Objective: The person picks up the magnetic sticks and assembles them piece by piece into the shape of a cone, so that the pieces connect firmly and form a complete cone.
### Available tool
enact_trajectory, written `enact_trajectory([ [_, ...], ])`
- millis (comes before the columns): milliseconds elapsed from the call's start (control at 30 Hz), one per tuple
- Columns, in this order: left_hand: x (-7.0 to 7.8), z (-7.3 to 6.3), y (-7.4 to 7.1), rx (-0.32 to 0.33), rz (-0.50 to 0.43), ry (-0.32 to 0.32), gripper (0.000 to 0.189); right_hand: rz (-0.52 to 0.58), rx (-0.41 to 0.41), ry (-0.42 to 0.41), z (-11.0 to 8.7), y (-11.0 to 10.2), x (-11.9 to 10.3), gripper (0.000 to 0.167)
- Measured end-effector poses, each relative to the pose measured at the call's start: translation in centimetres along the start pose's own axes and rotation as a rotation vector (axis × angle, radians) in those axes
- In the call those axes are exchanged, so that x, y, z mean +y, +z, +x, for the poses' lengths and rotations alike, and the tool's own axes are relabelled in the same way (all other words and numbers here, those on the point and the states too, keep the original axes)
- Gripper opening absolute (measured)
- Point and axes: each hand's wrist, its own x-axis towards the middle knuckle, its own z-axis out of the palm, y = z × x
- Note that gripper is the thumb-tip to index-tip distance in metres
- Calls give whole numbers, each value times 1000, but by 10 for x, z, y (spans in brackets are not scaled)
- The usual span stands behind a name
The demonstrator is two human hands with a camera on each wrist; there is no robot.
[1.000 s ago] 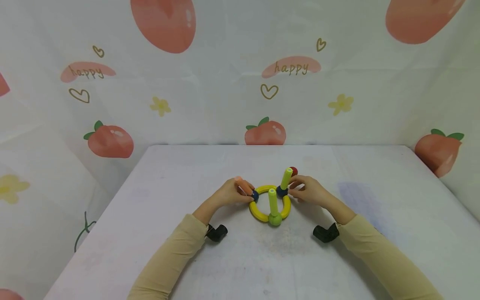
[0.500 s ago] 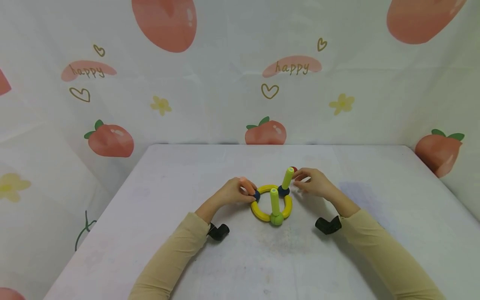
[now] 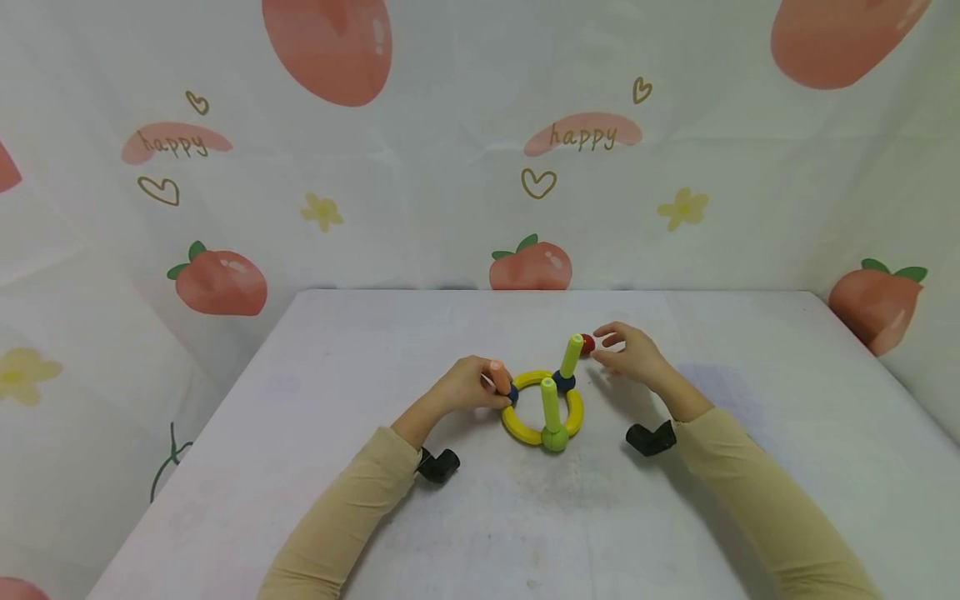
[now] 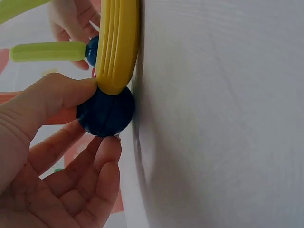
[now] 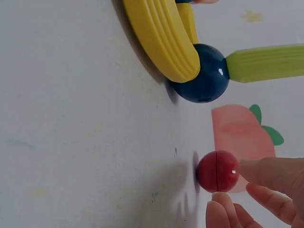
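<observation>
A ring of curved yellow pieces (image 3: 521,430) lies on the table, joined by balls. My left hand (image 3: 467,386) pinches the dark blue ball (image 4: 105,113) at the ring's left, from which an orange rod (image 3: 499,377) rises. A second dark blue ball (image 5: 203,73) at the far right of the ring carries a light green rod (image 3: 572,357). At the near side, a green ball (image 3: 555,438) bears another upright green rod (image 3: 551,405). Beyond the ring rests a loose red ball (image 5: 218,171). My right hand (image 3: 632,354) is beside it, fingers parted; contact cannot be told.
The white-covered table (image 3: 360,333) extends around the ring. Behind it hangs a white cloth (image 3: 435,192) printed with fruit, flowers and hearts. A black wrist mount (image 3: 438,466) sits by the left sleeve, another black mount (image 3: 651,438) by the right.
My right hand has moved away from the ring's right side, back and outward to the red ball. My left hand stays on the blue ball, and the orange rod now stands more upright.
</observation>
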Motion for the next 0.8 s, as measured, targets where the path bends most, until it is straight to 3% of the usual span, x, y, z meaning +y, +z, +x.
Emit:
enact_trajectory([
  [267,0,-1,-3,12,42,-24,21,52,-27,40,9,4,1,52],
  [800,-3,-1,-6,-23,3,-44,31,87,-63,60,20,13,0,54],
])
